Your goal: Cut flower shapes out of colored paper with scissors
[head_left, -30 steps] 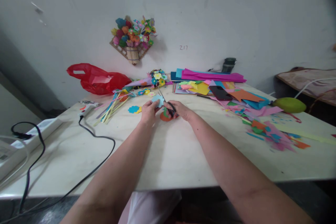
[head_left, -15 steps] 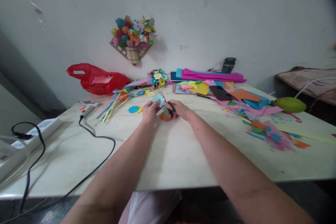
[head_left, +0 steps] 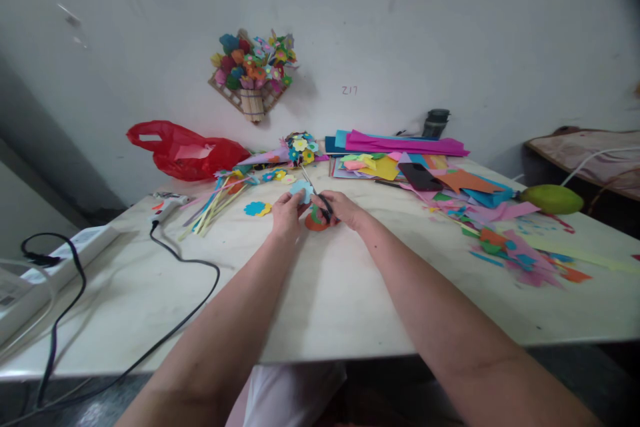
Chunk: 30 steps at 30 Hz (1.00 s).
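Pinched in my left hand (head_left: 287, 210) is a light blue paper flower (head_left: 301, 191) with a scalloped edge. My right hand (head_left: 343, 207) is closed round the black handles of the scissors (head_left: 326, 204), whose blades point up and left along the flower's right edge. Below the hands lies an orange paper piece (head_left: 316, 223) with some green on it, partly hidden by my right fingers. Left of my left hand, a blue paper flower (head_left: 257, 209) rests over a yellow one on the table.
Paper strips (head_left: 203, 210) and a red plastic bag (head_left: 190, 152) are at the left. A glue gun (head_left: 170, 207) trails a black cord. On the right lie coloured sheets (head_left: 405, 143), a phone (head_left: 420, 177), paper scraps (head_left: 530, 257) and a green fruit-like object (head_left: 553, 199). A paper bouquet (head_left: 300, 147) lies behind.
Both hands stay in almost the same place. The scissors and the light blue flower have shifted only very slightly.
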Available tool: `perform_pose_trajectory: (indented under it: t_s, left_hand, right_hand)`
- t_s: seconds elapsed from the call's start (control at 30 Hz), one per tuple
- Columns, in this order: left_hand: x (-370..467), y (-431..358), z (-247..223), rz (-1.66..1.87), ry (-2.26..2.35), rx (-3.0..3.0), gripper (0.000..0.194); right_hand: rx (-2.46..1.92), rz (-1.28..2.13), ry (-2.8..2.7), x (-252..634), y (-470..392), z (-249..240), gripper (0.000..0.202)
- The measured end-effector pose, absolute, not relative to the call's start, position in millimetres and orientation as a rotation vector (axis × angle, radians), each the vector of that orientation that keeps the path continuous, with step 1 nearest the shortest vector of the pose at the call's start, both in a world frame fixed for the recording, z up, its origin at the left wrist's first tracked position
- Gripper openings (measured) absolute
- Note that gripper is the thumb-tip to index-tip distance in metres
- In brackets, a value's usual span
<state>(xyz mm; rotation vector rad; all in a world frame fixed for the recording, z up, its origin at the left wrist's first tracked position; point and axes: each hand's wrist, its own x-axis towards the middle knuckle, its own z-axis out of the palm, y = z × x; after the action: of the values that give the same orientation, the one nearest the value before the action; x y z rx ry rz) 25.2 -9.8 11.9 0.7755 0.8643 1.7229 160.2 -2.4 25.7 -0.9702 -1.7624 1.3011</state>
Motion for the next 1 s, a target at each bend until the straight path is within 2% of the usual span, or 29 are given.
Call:
perform_pose_trajectory:
  t_s: [0.77,1.0]
  left_hand:
    - [24.9,-9.9,11.8,1.716,0.868,0.764,0.019]
    - [16.4,-5.4,10.0,1.651,0.839,0.837,0.02]
  right_hand:
    - [-0.972,1.315,-1.734,156.3,-0.9,24.4,0.024]
    - [-0.898,1.4,-1.75,166.6,-1.3,27.7,0.032]
